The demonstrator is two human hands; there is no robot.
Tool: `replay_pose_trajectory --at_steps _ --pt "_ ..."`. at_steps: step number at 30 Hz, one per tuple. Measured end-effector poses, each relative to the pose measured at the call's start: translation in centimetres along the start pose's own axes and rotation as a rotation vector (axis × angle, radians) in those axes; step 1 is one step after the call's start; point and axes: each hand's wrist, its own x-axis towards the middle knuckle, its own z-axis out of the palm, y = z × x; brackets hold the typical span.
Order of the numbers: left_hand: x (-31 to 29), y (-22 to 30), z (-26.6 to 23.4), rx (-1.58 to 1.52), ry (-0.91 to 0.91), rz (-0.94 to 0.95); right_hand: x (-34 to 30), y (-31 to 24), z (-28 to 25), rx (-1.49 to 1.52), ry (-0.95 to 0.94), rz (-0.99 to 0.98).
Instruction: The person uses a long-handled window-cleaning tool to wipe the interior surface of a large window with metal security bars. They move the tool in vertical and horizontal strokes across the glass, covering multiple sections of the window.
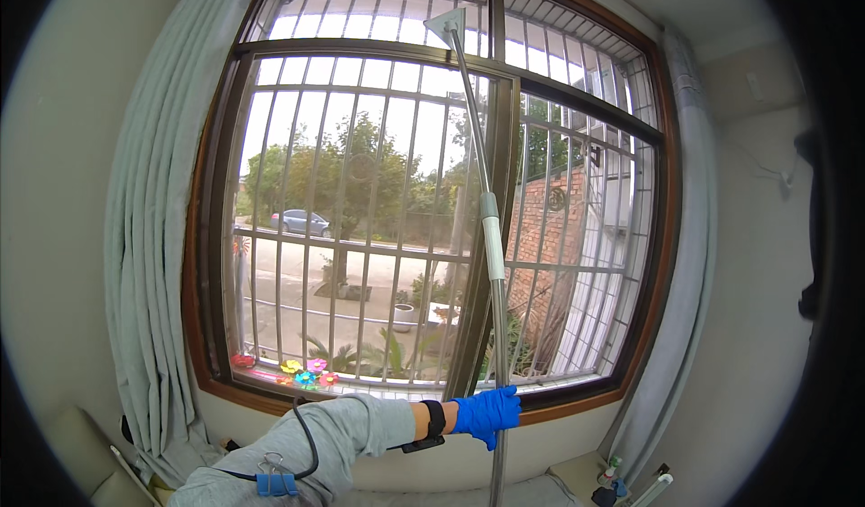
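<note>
My left hand (487, 414), in a blue glove, is closed around the lower part of a long-handled window cleaner. The cleaner's metal pole (497, 336) rises in front of the window, with a pale grip sleeve (493, 241) at mid-length and a bend nearer the top. Its flat, triangular white head (445, 26) is up at the upper left pane of the window (360, 174); whether it presses on the glass I cannot tell. The pole's lower end runs out of the picture. My left arm, in a grey sleeve (342, 430), reaches across from the lower left. My right hand is out of sight.
Light curtains (167, 237) hang at both sides of the brown window frame (200, 327). Metal bars (363, 246) stand beyond the glass. Colourful flower-shaped decorations (306, 378) sit along the sill at the left. A spray bottle (613, 467) stands at the lower right.
</note>
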Motion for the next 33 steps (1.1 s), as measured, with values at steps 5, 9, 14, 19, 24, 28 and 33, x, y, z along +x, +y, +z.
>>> replay_pose_trajectory --at_steps 5,9,14,19,24,28,33 --pt "0.9 1.1 0.6 0.007 0.087 0.005 -2.5 -0.8 -1.4 -0.131 0.092 -0.082" --pt "1.6 1.7 -0.2 0.013 0.118 0.008 -3.8 -1.6 -2.7 -0.138 0.114 -0.105" --pt "2.0 2.2 -0.9 0.004 0.085 0.002 -4.9 -2.1 -3.0 -0.153 0.089 -0.103" --pt "2.6 2.1 0.1 -0.023 0.157 0.0 -3.8 -1.9 -4.6 -0.101 0.079 -0.034" --pt "3.7 2.1 0.8 -0.048 0.161 -0.024 -2.1 -1.0 -7.5 -0.172 0.165 -0.027" --pt "4.0 2.2 0.6 -0.039 0.084 -0.042 -1.5 -0.5 -8.7 -0.163 0.121 -0.039" --pt "3.6 1.8 0.5 0.005 0.174 -0.047 -0.6 -1.6 -10.5 -0.29 0.197 -0.094"
